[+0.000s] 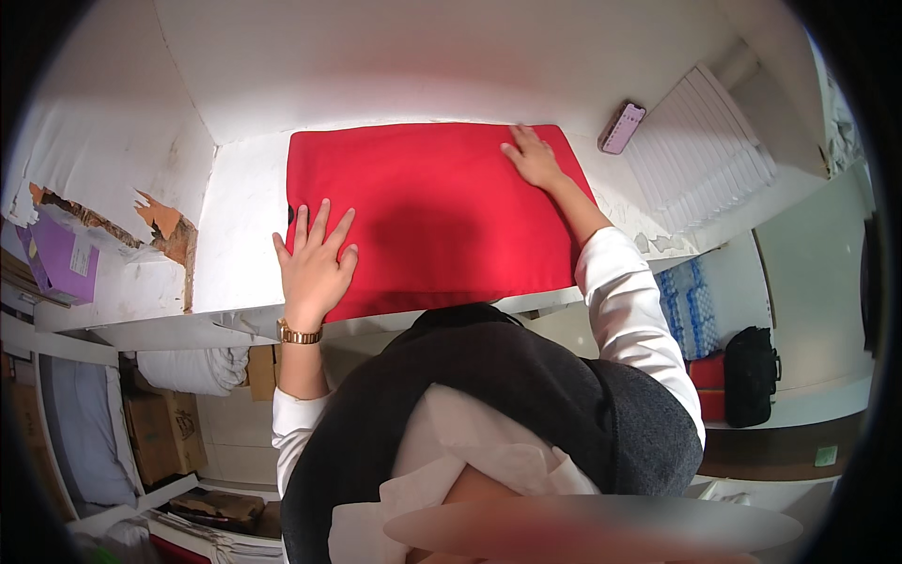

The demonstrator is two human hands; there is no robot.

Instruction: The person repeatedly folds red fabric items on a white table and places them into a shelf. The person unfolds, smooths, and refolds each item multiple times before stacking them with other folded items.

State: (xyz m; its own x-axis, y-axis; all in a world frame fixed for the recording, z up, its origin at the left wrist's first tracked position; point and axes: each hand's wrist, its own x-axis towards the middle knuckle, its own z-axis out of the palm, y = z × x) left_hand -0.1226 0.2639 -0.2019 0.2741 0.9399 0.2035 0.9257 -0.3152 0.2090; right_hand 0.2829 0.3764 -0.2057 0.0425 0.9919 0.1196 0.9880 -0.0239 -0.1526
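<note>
A red cloth (423, 183), folded or laid out as a flat rectangle, covers the middle of a white worktop (243, 233). My left hand (317, 264) presses on its lower left edge with the fingers spread, the thumb over the red and the outer fingers near the border. A gold-coloured watch is on that wrist. Close to those fingertips a small dark spot shows at the cloth's left edge. Toward the upper right corner, my right hand (535, 158) lies flat on the fabric with its fingers apart. Neither hand grips anything. My head's shadow falls on the cloth.
A smartphone (623, 127) with its screen lit leans at the right, beside a stack of white folded sheets (701, 155). A purple box (60, 257) stands left, past a broken panel edge (165, 225). Below right is a black bag (750, 377); cardboard boxes (162, 430) sit lower left.
</note>
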